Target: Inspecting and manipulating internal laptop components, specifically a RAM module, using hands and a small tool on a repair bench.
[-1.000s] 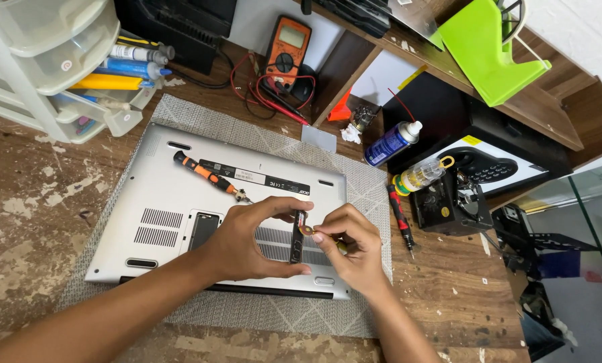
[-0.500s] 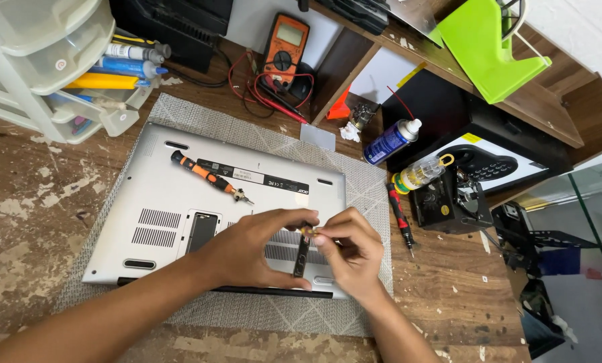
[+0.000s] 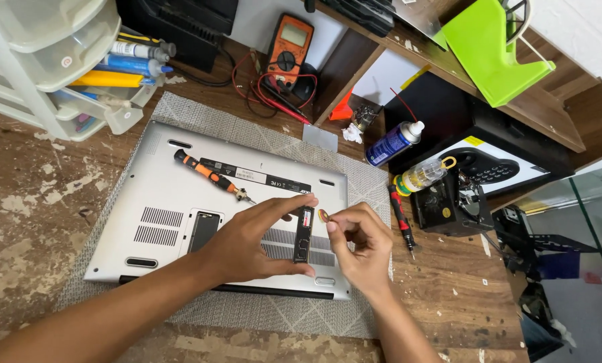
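Observation:
A silver laptop lies upside down on a grey mat. My left hand rests on its base and pinches a narrow black memory stick upright between thumb and forefinger. My right hand hovers just right of the stick and pinches a small round orange-and-yellow piece at its fingertips. An orange-and-black screwdriver lies on the laptop, up and left of my hands.
White plastic drawers with tubes stand at back left. An orange multimeter with red leads, a blue spray can, a small oil bottle, a red screwdriver and a black device crowd the right.
My hands have drawn slightly apart. The memory stick now stands clear in my left fingers, and the small round piece has come away in my right fingers.

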